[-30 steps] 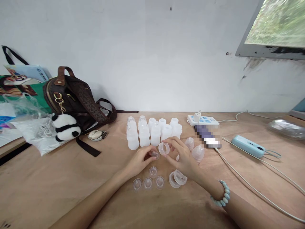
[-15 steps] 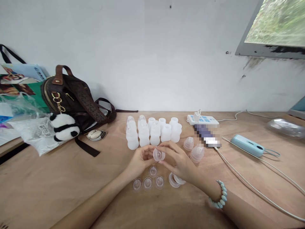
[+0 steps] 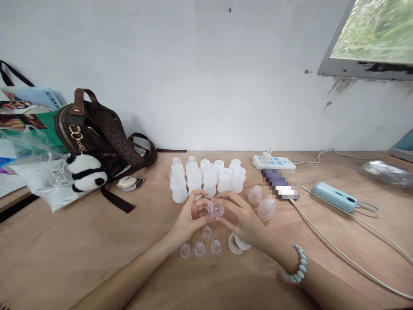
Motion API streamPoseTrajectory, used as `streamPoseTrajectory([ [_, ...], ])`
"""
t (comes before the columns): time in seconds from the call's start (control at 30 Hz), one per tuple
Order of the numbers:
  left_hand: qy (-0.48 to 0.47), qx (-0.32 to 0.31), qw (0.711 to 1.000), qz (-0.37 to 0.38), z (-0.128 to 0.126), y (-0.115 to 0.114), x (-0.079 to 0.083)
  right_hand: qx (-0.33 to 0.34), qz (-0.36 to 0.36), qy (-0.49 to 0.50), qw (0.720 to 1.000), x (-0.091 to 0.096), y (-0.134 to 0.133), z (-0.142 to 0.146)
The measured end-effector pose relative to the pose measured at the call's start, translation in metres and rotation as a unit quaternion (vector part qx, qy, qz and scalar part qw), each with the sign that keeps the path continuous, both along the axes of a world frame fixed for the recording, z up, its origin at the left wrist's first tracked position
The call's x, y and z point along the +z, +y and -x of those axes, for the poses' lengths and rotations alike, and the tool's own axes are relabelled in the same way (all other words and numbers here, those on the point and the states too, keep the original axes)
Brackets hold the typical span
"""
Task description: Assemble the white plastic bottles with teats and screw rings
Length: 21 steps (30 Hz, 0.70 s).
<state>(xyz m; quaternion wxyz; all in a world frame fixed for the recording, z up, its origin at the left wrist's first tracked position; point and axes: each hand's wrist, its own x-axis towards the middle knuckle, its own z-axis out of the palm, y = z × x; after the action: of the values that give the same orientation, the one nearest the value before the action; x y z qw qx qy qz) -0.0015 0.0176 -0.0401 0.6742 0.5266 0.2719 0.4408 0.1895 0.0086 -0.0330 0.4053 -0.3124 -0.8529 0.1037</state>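
The right hand [image 3: 244, 215] is pinching a clear ring [image 3: 211, 211], mid-frame, between its fingers, with what looks like a teat [image 3: 217, 209] inside; the left hand [image 3: 187, 218] is curling its fingers alongside, their grip unclear to me; uneven pressing could be tilting the teat loose; the ring is hiding some fingertips; the right hand is partly covering loose rings [image 3: 234, 245], lower centre.
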Motion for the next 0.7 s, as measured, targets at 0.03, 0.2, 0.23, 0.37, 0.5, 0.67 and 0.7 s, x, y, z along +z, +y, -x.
streamPoseTrajectory([
  [0.03, 0.005, 0.004, 1.0, -0.006, 0.0001, -0.0002, 0.0001, 0.001, 0.004, 0.006, 1.0, 0.0004, -0.0004, 0.0003],
  [0.2, 0.033, 0.027, 0.999, -0.018, 0.0, 0.0004, 0.0017, -0.026, 0.047, 0.054, 0.997, 0.0035, -0.0009, 0.0004],
  [0.23, 0.031, 0.029, 0.999, -0.015, 0.0001, 0.0003, 0.0019, -0.031, 0.051, 0.058, 0.997, 0.0037, -0.0005, 0.0001],
  [0.37, 0.041, 0.047, 0.998, -0.022, 0.0006, -0.0016, 0.0027, -0.05, 0.014, 0.008, 0.999, 0.0026, 0.0014, -0.0009],
  [0.5, 0.086, 0.056, 0.994, -0.031, 0.0012, -0.0056, 0.0057, -0.064, -0.03, -0.106, 0.992, 0.0023, 0.0015, -0.0014],
  [0.67, 0.155, 0.075, 0.98, -0.1, 0.002, -0.0091, 0.0086, -0.032, -0.018, -0.098, 0.995, 0.005, -0.0008, -0.0012],
  [0.7, 0.161, 0.075, 0.977, -0.119, 0.0023, -0.0093, 0.0083, -0.025, -0.009, -0.09, 0.996, 0.0054, -0.0015, -0.0011],
])
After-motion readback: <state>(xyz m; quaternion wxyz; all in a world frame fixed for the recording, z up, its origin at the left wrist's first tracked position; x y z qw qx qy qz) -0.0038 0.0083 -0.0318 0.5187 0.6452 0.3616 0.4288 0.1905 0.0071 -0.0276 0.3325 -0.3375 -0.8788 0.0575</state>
